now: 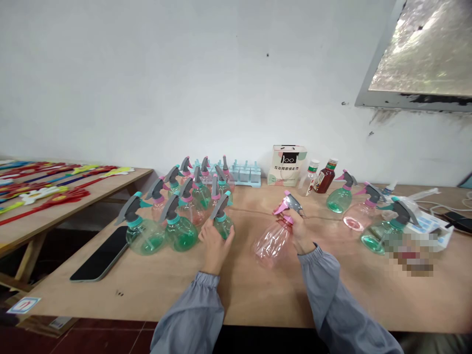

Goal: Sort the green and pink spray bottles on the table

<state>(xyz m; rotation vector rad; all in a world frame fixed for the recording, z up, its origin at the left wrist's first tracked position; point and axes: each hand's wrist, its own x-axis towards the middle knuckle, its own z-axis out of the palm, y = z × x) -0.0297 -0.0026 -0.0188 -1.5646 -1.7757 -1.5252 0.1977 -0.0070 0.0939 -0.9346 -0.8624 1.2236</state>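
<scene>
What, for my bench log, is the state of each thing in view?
Pink spray bottle: tilted, in right hand
Green spray bottle: upright, left hand on it
Other spray bottles: upright, heads attached
Phone at left: flat, screen dark
Paper bag: upright
Clear bottle: capped
Red bottle: capped

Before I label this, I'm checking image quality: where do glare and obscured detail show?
Head view: white highlights streak the pink bottle in the right hand; head view: bright glare mottles the window; head view: a pixelated patch hides detail at right.

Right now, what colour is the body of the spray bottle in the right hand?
The spray bottle body is see-through pink; best seen in the head view.
</scene>
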